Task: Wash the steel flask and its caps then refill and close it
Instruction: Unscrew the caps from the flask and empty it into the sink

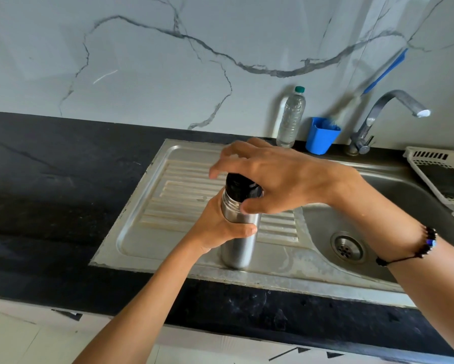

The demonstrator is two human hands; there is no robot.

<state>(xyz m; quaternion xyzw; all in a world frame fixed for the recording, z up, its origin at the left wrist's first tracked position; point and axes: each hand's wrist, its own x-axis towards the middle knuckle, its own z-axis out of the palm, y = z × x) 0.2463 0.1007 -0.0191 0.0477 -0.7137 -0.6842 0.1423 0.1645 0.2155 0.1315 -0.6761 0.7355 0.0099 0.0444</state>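
The steel flask (pixel 237 248) stands upright on the ribbed steel drainboard (pixel 178 190) left of the sink bowl. My left hand (pixel 218 227) grips its body at mid height, thumb across the front. A black cap (pixel 240 187) sits on the flask's neck, with steel threads showing just under it. My right hand (pixel 270 179) comes over from the right and curls round this cap, thumb at the front and fingers arched over the top and far side. No other cap is in sight.
A sink bowl with its drain (pixel 348 246) lies to the right, the tap (pixel 386 114) behind it. A clear plastic water bottle (pixel 291 119) and a blue cup (pixel 321 136) holding a brush stand at the wall. A white rack (pixel 441 174) sits far right. Black counter (pixel 50 185) stretches left.
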